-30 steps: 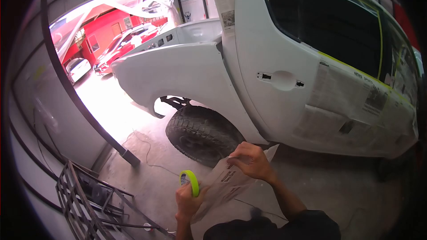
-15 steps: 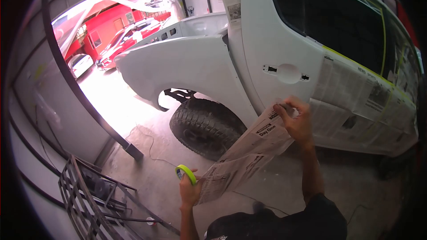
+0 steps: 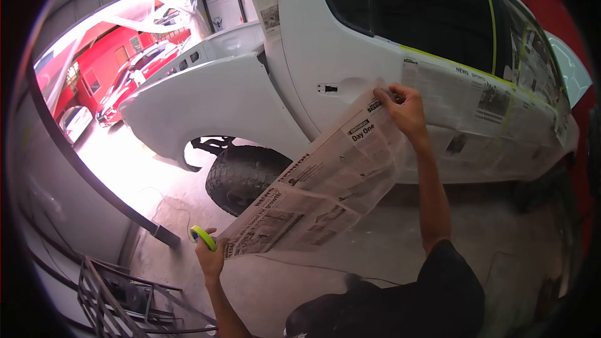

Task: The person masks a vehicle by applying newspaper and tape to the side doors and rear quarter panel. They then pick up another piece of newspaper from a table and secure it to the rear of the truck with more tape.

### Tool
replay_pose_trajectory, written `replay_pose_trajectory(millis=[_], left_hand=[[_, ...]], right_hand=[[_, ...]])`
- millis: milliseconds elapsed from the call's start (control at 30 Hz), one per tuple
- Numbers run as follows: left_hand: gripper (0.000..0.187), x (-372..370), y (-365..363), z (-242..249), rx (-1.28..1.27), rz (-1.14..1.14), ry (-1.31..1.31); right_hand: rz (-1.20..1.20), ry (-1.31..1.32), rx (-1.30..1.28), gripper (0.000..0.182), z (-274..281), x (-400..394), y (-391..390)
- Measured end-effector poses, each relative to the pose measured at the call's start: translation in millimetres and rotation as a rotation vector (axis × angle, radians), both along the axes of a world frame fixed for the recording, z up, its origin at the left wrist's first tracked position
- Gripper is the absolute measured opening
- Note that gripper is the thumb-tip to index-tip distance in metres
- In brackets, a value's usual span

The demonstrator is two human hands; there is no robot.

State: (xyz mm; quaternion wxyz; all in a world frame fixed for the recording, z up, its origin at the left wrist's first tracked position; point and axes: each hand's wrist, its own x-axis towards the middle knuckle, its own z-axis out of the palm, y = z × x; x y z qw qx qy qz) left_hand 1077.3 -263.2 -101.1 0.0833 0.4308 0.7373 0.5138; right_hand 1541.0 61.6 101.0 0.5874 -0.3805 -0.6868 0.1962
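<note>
At your 8 o'clock, near the edge of view, a dark metal rack (image 3: 106, 300) stands on the bare concrete floor (image 3: 394, 231). A dark post (image 3: 100, 178) slants down from 10 o'clock beside a pale wall (image 3: 81, 172). Through the bright opening at 10 o'clock you see a white car (image 3: 75, 124) and, just right of it, a red car (image 3: 125, 84). The truck's rear tyre (image 3: 241, 178) is at 8 o'clock, close to centre, and its white door (image 3: 313, 37) rises at 12. At 2 o'clock, masking newspaper (image 3: 463, 94) covers the lower door, with yellow-green tape edging the dark window (image 3: 432, 19) above.

At 11 o'clock, the open truck bed (image 3: 241, 40) shows its inner side wall, pierced with small openings; its floor is hidden from you.

Your left hand (image 3: 210, 260), at 7 o'clock, grips the yellow-green tape roll (image 3: 205, 240) and appears to hold the lower end of a newspaper sheet (image 3: 313, 194). That sheet stretches diagonally across your centre, in front of the tyre and door. Your right hand (image 3: 407, 109), at 2 o'clock, pinches its upper corner.
</note>
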Motion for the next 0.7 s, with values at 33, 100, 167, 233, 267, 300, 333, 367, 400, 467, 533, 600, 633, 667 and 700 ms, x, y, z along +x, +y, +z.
replay_pose_trajectory(millis=[33,100,167,233,267,300,333,367,400,467,533,600,633,667,700], left_hand=[[0.041,-8,1,6,0.007,-0.007,-0.013],[0.037,-29,9,14,0.044,-0.039,-0.025],[0.035,-45,19,31,0.066,-0.053,-0.055],[0.035,-65,34,38,0.108,-0.055,-0.048],[0.035,-72,40,42,0.144,-0.064,-0.066],[0.035,-80,45,44,0.150,-0.058,-0.079],[0.035,-88,52,47,0.156,-0.055,-0.092],[0.035,-94,58,49,0.162,-0.056,-0.105],[0.036,-94,62,52,0.197,-0.061,-0.128],[0.037,-94,70,59,0.242,-0.056,-0.178],[0.038,-98,77,60,0.296,-0.045,-0.247],[0.035,-101,87,60,0.400,-0.102,-0.381],[0.034,-103,93,59,0.451,-0.130,-0.448],[0.030,-105,100,58,0.495,-0.136,-0.474],[0.030,-103,103,61,0.510,-0.148,-0.499]], right_hand=[[-0.022,0.016,-0.008,0.030,-1,3,3],[-0.045,0.026,-0.006,0.031,-2,8,12],[-0.043,0.016,0.011,0.030,-7,19,25],[-0.035,0.060,-0.037,0.030,-10,25,34],[-0.031,0.082,-0.057,0.030,-11,29,37],[-0.009,0.102,-0.066,0.031,-12,32,41],[0.009,0.122,-0.074,0.031,-13,36,44],[0.025,0.141,-0.082,0.031,-15,41,46],[0.018,0.123,-0.070,0.031,-15,45,46],[-0.006,0.085,-0.049,0.031,-19,55,47],[-0.015,0.103,-0.079,0.032,-20,62,42],[-0.016,0.119,-0.086,0.032,-23,69,39],[-0.012,0.122,-0.077,0.032,-24,71,38],[-0.007,0.123,-0.069,0.032,-26,73,36],[-0.039,0.125,-0.071,0.032,-27,76,34]])
